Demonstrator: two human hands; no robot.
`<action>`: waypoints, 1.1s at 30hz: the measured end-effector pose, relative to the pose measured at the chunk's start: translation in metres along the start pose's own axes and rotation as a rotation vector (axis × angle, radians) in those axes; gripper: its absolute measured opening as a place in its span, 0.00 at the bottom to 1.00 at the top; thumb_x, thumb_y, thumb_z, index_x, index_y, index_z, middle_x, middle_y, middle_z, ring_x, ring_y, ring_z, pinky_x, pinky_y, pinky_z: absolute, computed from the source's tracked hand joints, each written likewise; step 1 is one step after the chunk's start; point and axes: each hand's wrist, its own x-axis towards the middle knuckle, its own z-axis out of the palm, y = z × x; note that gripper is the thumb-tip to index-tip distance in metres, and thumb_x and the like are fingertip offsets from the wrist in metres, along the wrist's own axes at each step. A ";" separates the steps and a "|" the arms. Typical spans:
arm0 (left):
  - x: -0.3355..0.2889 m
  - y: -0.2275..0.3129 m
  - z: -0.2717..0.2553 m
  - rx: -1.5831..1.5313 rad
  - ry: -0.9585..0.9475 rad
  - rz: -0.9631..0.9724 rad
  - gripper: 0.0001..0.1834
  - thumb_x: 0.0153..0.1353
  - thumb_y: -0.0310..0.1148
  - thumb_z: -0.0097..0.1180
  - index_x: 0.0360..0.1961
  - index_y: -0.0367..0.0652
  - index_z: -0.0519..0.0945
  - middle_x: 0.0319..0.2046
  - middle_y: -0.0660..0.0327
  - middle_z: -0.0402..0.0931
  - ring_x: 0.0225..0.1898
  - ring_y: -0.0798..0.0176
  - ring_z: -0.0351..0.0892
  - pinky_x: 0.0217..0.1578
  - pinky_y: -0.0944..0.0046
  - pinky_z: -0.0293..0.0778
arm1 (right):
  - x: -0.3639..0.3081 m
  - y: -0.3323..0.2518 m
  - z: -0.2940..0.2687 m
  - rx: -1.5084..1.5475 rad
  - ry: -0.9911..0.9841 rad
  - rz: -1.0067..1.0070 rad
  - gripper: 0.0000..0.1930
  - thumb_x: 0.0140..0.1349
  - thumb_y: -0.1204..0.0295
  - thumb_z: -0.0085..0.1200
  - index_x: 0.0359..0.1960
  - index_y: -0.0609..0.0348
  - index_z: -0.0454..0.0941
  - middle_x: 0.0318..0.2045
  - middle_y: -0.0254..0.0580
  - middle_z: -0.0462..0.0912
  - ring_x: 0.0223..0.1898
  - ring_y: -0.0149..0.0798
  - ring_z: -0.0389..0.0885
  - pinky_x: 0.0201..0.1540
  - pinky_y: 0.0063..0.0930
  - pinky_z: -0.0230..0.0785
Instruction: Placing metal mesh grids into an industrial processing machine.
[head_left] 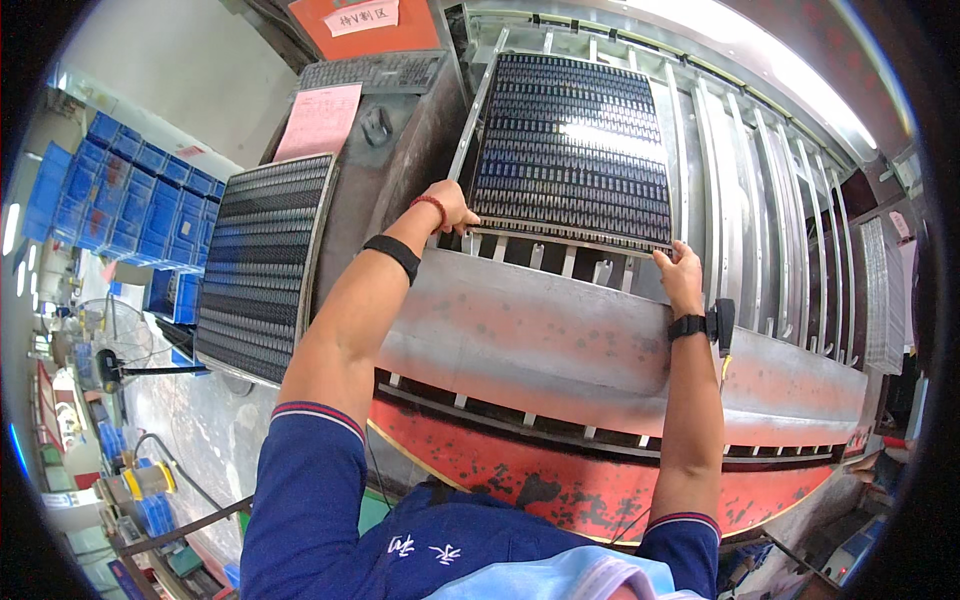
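Note:
A large black panel (570, 150) with rows of small printed patterns lies on the metal rails of a machine in front of me. My left hand (450, 208) pinches its near left corner, the fingers closed on the edge. At the near right corner, my right hand (680, 272) grips the same edge between thumb and fingers. Light glares off the panel's upper middle. A second patterned panel or stack of panels (262, 265) rests on a surface to the left, apart from my hands.
Metal rails (765, 200) run across the machine to the right. A worn grey and red front bar (540, 325) lies between me and the panel. A dusty keyboard (372, 72), mouse (376, 127) and pink paper (318, 120) sit at the left. Blue bins (140, 195) stand farther left.

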 end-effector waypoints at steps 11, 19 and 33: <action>0.003 -0.005 -0.003 0.048 -0.039 0.063 0.16 0.46 0.44 0.63 0.17 0.40 0.81 0.16 0.62 0.77 0.15 0.67 0.72 0.22 0.66 0.71 | -0.007 -0.018 -0.004 0.010 0.007 0.058 0.25 0.47 0.69 0.61 0.46 0.70 0.71 0.32 0.51 0.79 0.34 0.41 0.78 0.40 0.29 0.68; -0.004 0.006 -0.004 0.089 -0.030 -0.018 0.17 0.46 0.45 0.63 0.16 0.40 0.81 0.16 0.59 0.76 0.17 0.65 0.75 0.24 0.64 0.71 | -0.005 -0.010 -0.003 -0.025 0.014 0.057 0.25 0.47 0.69 0.61 0.46 0.69 0.71 0.40 0.55 0.77 0.41 0.46 0.77 0.45 0.32 0.67; -0.013 0.017 -0.008 0.050 -0.144 -0.129 0.20 0.54 0.46 0.57 0.23 0.36 0.81 0.21 0.61 0.80 0.17 0.70 0.74 0.19 0.69 0.71 | -0.001 -0.005 -0.004 0.076 -0.007 0.146 0.24 0.47 0.72 0.61 0.47 0.68 0.71 0.35 0.49 0.79 0.38 0.38 0.77 0.38 0.27 0.69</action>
